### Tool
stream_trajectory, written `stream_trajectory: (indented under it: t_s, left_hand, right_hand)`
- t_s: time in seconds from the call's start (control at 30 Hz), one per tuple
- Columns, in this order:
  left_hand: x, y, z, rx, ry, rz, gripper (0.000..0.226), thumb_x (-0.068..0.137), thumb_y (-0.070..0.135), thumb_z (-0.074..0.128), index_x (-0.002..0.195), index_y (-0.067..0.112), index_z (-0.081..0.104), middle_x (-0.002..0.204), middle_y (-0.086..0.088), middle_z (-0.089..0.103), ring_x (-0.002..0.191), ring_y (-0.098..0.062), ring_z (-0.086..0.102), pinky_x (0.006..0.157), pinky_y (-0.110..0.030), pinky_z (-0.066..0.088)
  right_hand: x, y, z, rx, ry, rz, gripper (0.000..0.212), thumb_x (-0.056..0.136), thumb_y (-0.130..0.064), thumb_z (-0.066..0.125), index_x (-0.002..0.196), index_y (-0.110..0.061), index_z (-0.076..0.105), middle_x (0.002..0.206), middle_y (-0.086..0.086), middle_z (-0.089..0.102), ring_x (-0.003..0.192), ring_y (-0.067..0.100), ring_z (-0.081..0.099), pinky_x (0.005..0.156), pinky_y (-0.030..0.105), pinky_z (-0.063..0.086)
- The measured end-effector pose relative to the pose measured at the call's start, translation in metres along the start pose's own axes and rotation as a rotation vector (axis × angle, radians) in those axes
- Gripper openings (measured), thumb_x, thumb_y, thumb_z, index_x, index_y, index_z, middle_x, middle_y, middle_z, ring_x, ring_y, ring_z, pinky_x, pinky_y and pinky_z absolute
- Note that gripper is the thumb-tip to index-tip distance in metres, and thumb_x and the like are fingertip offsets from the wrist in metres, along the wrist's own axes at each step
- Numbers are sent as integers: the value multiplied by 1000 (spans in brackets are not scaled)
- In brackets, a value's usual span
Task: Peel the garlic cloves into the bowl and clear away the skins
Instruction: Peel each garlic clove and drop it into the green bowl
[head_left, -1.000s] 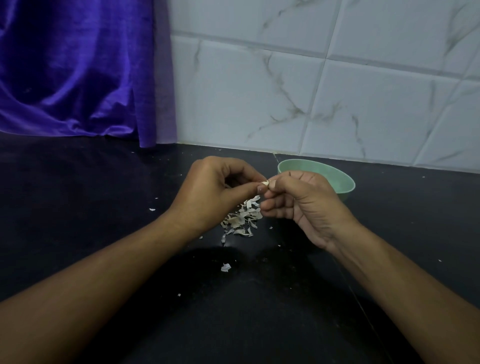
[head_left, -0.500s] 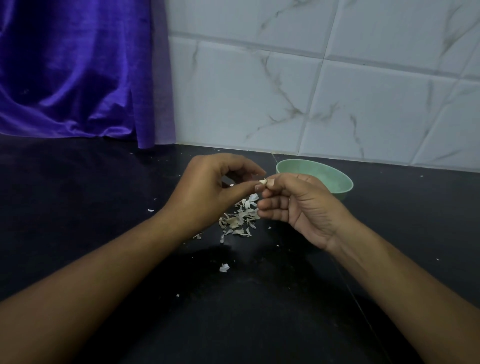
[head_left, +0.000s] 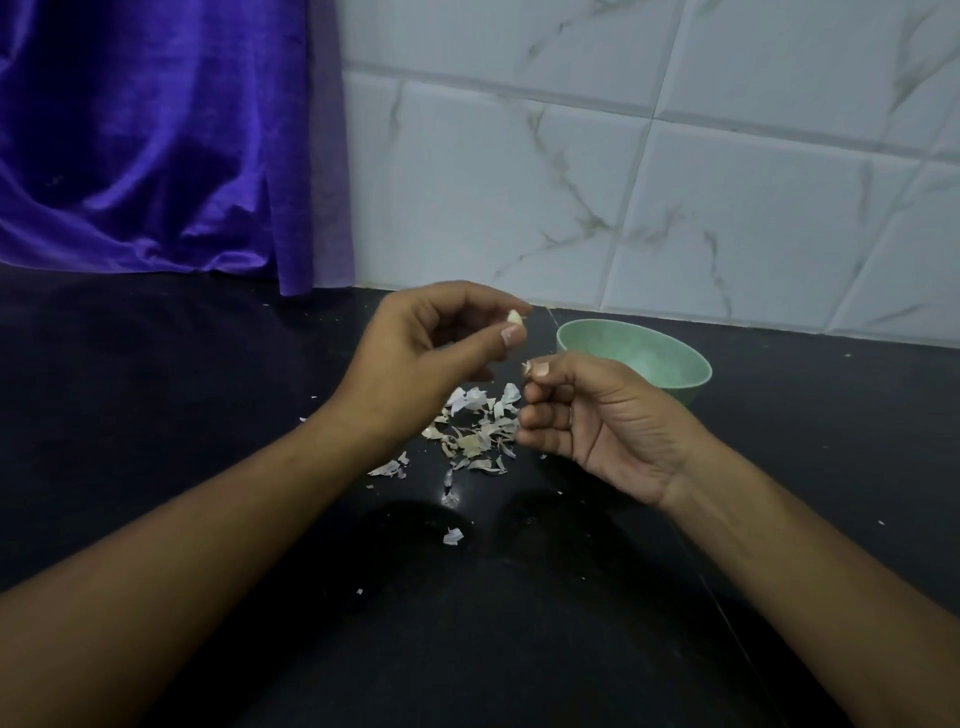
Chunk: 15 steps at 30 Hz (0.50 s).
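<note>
Black counter (head_left: 156, 467) fills the lower frame, white marbled tile wall (head_left: 623, 182) upper right, purple cloth (head_left: 130, 130) upper left.

Head view, the only one. Left hand (head_left: 415, 364) is raised at frame centre; thumb and forefinger pinch a pale clove (head_left: 514, 317), other fingers loosely curled. Right hand (head_left: 597, 431) sits just right of and below it; thumb and forefinger are pressed together on a tiny skin scrap (head_left: 527, 368), remaining fingers curled into the palm. The hands are apart, not touching. Green bowl (head_left: 691, 392) sits on the counter behind the right hand, centre right.

Progress: a pile of skins (head_left: 478, 431) lies on the counter below and between the hands, with a stray flake (head_left: 453, 536) nearer the camera and specks scattered around. Judging by the pile, several cloves are likely done. The clove in hand looks mostly bare, probably about ready to go in the bowl. Clearing the skins is not started.

Hard to tell: the bowl interior is a pale blur, so the clove count is unreadable. The right hand covers the bowl's near rim. Whether skin remains on the far side of the clove cannot be seen. No unpeeled cloves are visible anywhere; none can be confirmed left. Both forearms are cut off at the bottom edge.
</note>
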<state>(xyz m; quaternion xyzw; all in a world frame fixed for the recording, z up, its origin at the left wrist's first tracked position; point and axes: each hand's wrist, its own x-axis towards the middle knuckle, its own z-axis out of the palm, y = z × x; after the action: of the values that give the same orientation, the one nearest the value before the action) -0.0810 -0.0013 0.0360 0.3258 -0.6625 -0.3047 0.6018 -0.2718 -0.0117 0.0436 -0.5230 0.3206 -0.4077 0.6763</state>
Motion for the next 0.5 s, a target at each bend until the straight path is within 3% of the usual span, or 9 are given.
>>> stream_trajectory:
  t_s: [0.23, 0.5]
  left_hand:
    - [0, 1, -1, -149, 25, -165, 20, 95, 7, 70, 115, 9, 74, 93, -3, 72, 83, -12, 69, 70, -26, 61]
    - [-2, 1, 0, -148, -65, -215, 18, 97, 7, 67, 114, 9, 73, 93, -10, 67, 84, -14, 69, 72, -30, 63]
  right_hand:
    - [-3, -3, -2, -275, 102, -200, 11, 99, -15, 64, 97, -7, 71, 89, 13, 73, 66, 22, 72, 62, 32, 63]
    - [-5, -2, -2, -363, 166, -295, 14, 84, 0, 79, 90, -1, 66, 83, 19, 69, 70, 25, 71, 60, 33, 63]
